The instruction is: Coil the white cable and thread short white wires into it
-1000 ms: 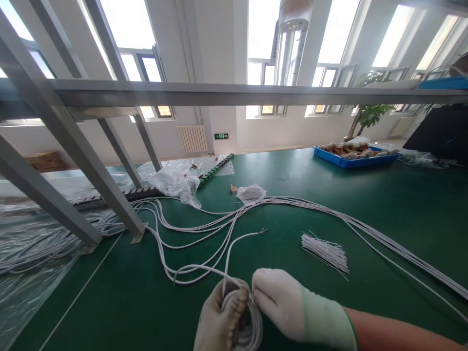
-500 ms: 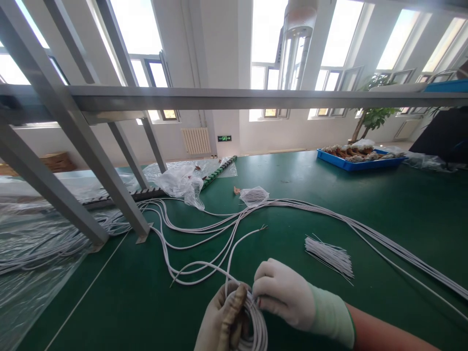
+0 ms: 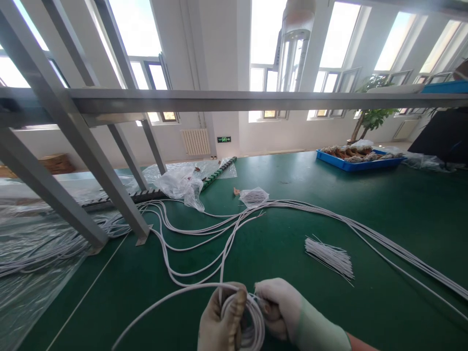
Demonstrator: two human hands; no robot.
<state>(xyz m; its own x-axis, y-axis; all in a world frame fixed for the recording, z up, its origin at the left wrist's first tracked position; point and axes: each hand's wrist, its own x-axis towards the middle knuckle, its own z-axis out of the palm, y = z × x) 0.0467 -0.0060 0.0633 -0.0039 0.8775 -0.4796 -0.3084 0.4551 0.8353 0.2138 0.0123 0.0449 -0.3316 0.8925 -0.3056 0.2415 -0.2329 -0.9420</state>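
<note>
At the bottom centre, my left hand point(image 3: 223, 317) in a stained white glove is closed around a coil of white cable point(image 3: 256, 321), thumb across its near side. One cable end arcs from the coil toward the lower left, and another length runs up over the table. My right hand point(image 3: 280, 312), gloved in white with a pale green cuff, is at the coil's right edge with its fingers pinched together. A thin white twist tie point(image 3: 253, 295) shows between those fingers and the coil; most of it is hidden.
A pile of white twist ties point(image 3: 329, 258) lies on the green table point(image 3: 285, 302). Loose cables point(image 3: 314, 208) stretch across it, with a small plastic bag point(image 3: 254, 196) beside them. Farther back is a blue tray point(image 3: 360, 163). Metal posts point(image 3: 98, 170) stand at left under a crossbar point(image 3: 234, 101).
My right hand has dropped lower and turned, its fingers now curled in against the coil's edge. The free cable end has swung to the lower left. My left hand keeps its hold.
</note>
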